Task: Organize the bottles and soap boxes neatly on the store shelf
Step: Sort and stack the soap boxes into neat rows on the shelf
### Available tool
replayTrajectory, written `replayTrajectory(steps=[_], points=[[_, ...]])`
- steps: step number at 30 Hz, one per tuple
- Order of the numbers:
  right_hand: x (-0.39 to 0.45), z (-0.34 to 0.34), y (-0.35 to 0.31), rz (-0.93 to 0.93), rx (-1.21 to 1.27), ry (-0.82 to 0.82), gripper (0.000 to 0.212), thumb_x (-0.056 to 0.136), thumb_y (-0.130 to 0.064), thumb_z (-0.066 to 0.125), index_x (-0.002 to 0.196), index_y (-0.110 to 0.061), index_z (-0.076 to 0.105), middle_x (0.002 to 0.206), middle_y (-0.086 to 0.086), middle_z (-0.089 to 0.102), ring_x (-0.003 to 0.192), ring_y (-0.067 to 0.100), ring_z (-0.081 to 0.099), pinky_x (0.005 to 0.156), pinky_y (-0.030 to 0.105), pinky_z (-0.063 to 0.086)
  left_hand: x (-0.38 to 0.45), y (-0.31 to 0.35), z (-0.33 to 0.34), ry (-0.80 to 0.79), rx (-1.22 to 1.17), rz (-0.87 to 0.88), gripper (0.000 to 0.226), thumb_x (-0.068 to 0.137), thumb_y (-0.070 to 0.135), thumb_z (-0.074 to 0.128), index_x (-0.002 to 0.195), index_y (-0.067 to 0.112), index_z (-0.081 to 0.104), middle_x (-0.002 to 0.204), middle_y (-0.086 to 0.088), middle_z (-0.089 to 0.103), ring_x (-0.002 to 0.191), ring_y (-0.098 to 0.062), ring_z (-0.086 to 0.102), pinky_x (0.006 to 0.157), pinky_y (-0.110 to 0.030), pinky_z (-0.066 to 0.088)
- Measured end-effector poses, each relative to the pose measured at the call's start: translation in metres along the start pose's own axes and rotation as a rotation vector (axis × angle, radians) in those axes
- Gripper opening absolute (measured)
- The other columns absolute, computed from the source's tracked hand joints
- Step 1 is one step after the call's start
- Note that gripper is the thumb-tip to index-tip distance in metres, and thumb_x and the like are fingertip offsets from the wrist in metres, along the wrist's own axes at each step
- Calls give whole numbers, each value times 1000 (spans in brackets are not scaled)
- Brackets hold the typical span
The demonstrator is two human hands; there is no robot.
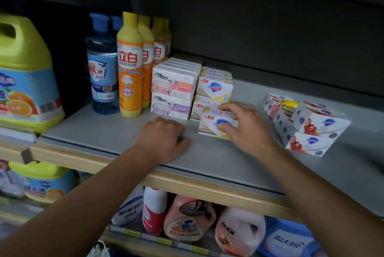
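Observation:
My right hand (243,125) grips a white and yellow soap box (212,126) on the grey shelf (104,130), just in front of a stack of like boxes (215,88). My left hand (164,138) rests on the shelf with fingers curled and nothing in it. Left of the yellow stack stand sheep-printed soap boxes (173,90). A row of yellow-orange bottles (129,65) and blue bottles (102,65) stands further left. A loose, crooked pile of white and red soap boxes (307,125) lies to the right.
A large yellow jug (25,73) stands at the far left. The shelf has a wooden front edge (187,184). Below it are pink, red and blue detergent bottles (187,221). A dark back panel closes the shelf behind.

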State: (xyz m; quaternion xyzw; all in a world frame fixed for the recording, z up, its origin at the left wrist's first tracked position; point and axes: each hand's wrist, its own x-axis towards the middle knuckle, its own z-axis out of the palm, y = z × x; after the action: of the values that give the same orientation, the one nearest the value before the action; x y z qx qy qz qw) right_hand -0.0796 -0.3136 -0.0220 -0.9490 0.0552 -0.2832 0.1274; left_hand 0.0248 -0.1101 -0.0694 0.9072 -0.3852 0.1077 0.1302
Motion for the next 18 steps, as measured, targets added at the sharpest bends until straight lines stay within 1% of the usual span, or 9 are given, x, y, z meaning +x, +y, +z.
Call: replayTrajectory(steps=[2,4,7,9,12,15,18], points=[[16,-4,0,-26,-18,88,39,82,-25,72,120,-24,63,122,-6,63,112,17,48,82,13,24,1,-1,1,6,-18,-13,61,77,57,29,113,24,66,120,2,66,112,-26,55,96,-37,46],[34,-5,0,-43,-34,151,39,83,-25,71,121,-22,63,122,-3,63,111,19,47,86,16,27,1,-1,1,6,-27,-21,61,76,58,30,113,25,65,119,1,66,111,-27,54,96,-36,45],[58,0,0,-66,-68,220,38,84,-26,70,121,-21,63,119,-1,64,111,20,45,89,21,30,2,-2,2,12,-30,-32,61,75,58,31,114,26,64,118,1,65,112,-27,53,94,-35,41],[67,9,0,-74,-101,216,37,85,-28,69,121,-21,63,120,0,63,113,22,44,94,26,34,3,-3,3,14,-39,-36,59,76,58,34,116,27,64,119,2,64,113,-27,52,93,-35,40],[73,25,0,-60,-156,201,36,88,-26,67,123,-19,63,122,3,57,114,27,45,99,37,38,3,-4,5,24,-57,-31,50,82,54,43,119,28,62,121,2,62,114,-27,51,94,-36,39],[75,32,0,-19,-172,218,37,89,-26,65,125,-19,62,121,4,55,113,28,44,97,38,38,2,-4,7,33,-72,-26,46,84,53,45,119,27,62,122,1,61,115,-27,49,95,-37,38],[75,31,0,-21,-175,219,37,90,-26,64,126,-19,61,121,4,55,112,27,44,97,37,38,3,-4,6,31,-72,-26,44,86,52,46,118,27,62,122,1,61,115,-27,49,95,-38,38]])
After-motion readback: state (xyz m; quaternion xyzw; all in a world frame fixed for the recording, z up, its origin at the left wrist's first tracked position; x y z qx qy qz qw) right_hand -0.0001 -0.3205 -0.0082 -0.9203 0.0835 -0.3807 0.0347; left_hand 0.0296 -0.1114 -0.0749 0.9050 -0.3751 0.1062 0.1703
